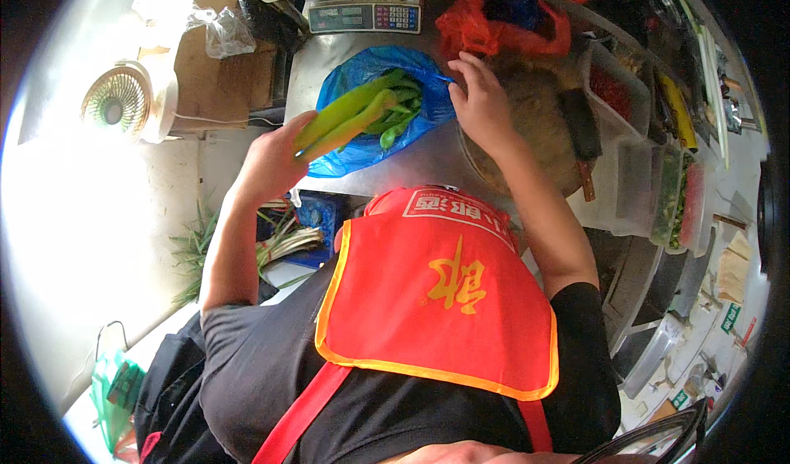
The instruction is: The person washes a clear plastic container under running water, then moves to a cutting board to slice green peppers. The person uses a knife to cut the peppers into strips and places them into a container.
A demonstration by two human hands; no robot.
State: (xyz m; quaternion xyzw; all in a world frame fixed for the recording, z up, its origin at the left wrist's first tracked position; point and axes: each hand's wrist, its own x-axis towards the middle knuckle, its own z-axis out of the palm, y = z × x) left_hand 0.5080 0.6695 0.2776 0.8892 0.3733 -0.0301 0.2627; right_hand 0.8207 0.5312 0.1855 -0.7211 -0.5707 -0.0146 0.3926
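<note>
Long green peppers (345, 115) are gripped at one end by my left hand (274, 155), at the left side of a blue plastic bag (339, 72). Their far ends lie over the bag's mouth. More green peppers (398, 118) show inside the bag, which rests on a metal table (376, 183). Beside the bag's right edge is my right hand (481, 100), its fingers apart and slightly bent. The fingertips are close to the blue plastic; whether they touch it I cannot tell.
A round chopping board (524, 131) bears a cleaver (580, 124) at the right. Behind the bag stand a digital scale (364, 18) and a red plastic bag (469, 26). Food containers (669, 198) line the right side. Spring onions (290, 245) and a small fan (117, 103) are at the left.
</note>
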